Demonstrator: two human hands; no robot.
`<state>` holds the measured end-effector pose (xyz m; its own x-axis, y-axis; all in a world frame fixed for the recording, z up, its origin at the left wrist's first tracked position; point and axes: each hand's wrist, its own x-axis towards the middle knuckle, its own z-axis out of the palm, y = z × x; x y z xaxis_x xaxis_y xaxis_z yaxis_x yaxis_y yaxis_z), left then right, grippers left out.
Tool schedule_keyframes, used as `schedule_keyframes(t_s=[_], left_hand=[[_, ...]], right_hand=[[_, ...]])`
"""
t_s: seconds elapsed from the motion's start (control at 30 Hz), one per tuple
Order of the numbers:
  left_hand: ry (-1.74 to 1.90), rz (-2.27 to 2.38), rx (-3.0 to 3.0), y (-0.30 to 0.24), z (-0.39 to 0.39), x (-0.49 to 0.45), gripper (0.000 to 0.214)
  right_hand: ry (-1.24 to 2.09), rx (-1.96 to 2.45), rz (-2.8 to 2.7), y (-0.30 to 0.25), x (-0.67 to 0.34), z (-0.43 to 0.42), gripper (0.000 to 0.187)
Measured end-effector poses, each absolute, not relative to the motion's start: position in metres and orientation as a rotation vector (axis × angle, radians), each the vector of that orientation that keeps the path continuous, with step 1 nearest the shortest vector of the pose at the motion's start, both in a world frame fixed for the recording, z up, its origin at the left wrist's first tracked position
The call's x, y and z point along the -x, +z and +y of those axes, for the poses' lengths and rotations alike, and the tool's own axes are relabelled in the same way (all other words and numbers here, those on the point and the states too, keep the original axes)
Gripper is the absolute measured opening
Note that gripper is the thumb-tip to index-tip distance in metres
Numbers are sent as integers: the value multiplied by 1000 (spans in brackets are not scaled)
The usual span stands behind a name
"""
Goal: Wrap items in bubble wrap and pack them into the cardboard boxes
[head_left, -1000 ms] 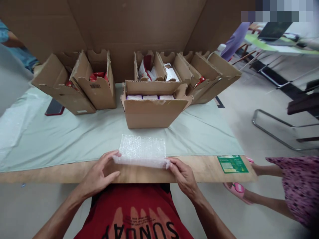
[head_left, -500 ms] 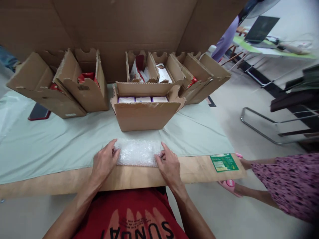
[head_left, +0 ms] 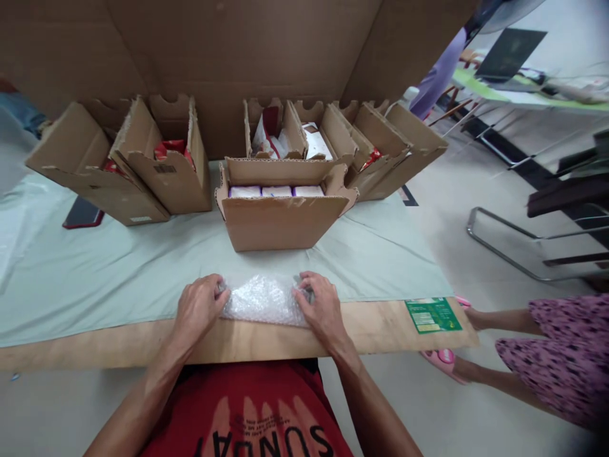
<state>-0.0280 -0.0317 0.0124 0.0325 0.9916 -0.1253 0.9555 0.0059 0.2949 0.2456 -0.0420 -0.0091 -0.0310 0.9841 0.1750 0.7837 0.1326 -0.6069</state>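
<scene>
A flat piece of clear bubble wrap (head_left: 261, 299) lies at the table's front edge, partly on the pale green cloth (head_left: 371, 266) and partly over bare wood. My left hand (head_left: 202, 304) grips its left end, thumb and fingers curled round it. At the other end, my right hand (head_left: 320, 308) pinches the wrap between thumb and curled fingers. Whether anything lies inside the wrap cannot be made out. Just beyond stands an open cardboard box (head_left: 285, 222) with three white, purple-edged packs (head_left: 276, 191) in it.
Several cut-open cardboard boxes (head_left: 185, 184) line the back before a tall cardboard panel (head_left: 238, 51). A dark phone-like slab (head_left: 83, 212) lies at left. A green label (head_left: 432, 315) is on the wooden edge (head_left: 371, 327). To the right are a person's legs (head_left: 499, 377) and a metal-framed chair (head_left: 504, 251).
Both hands have stayed at the wrap's ends, the fingers curling further over it. The wrap has become narrower front to back and more bunched. The view has shifted slightly.
</scene>
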Motion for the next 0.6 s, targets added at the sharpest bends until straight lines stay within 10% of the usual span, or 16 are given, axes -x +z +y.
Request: schedule_keyframes(t_s=[0.33,0.6], left_hand=[[407,1824,-2297,35,-6,30,13],[624,1502,-2487,17,-27,15,31]], right_hand=[[1179,1507,-1639,6,-228,-120,69],[1159,1553,-1670,-1,-216,-133,42]])
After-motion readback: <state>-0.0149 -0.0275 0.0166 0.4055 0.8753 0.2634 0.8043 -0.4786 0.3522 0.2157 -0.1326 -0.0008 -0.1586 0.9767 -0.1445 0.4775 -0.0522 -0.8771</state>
